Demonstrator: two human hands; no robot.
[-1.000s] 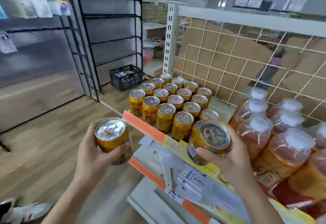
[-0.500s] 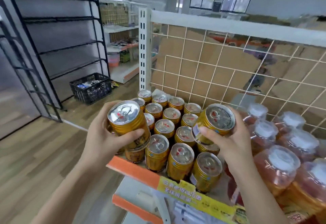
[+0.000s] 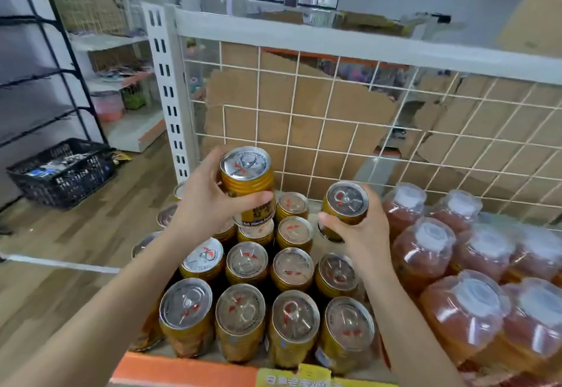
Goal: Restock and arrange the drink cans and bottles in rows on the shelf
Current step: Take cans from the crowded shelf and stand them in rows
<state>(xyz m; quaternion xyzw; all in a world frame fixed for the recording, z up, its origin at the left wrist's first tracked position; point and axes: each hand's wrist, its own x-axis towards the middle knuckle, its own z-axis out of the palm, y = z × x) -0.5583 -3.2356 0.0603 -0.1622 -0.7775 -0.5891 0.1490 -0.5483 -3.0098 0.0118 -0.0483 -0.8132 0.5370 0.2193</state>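
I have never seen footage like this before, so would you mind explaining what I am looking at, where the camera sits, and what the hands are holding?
There is no machine here: a person wears one wide-angle camera on the head, looking forward and down, so you see their own bare arms. The left hand grips a gold drink can raised above the others. The right hand grips a second gold can near the back. Below them, gold cans stand upright in rows on a shelf with an orange front edge. To the right stand bottles with white caps. A white wire grid forms the shelf's back.
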